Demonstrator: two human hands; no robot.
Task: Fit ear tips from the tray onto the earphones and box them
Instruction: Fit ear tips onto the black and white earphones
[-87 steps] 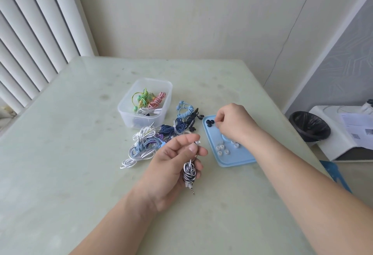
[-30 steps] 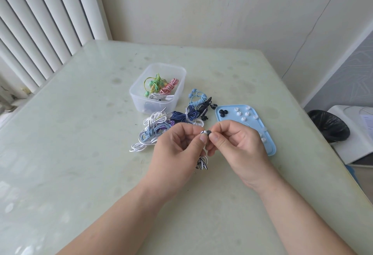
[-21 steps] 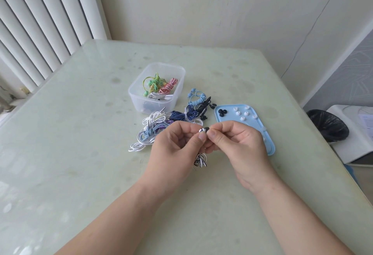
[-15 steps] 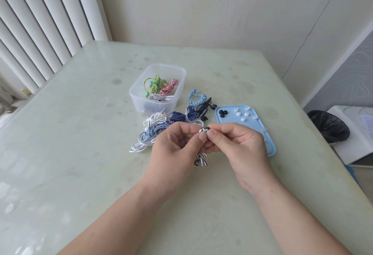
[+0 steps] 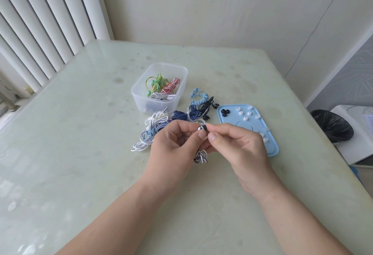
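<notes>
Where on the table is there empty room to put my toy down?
The table is bare on its whole left side, left of the clear box, and along the far edge behind it. It is crowded between the box, the earphone pile and the blue tray, where both hands work.

No text or label can be read.

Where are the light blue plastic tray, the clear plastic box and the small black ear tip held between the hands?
Light blue plastic tray (image 5: 272,149): head view, bare near right corner.
Clear plastic box (image 5: 141,95): head view, left wall.
Small black ear tip (image 5: 202,127): head view, its dark top between both hands' fingertips.
</notes>
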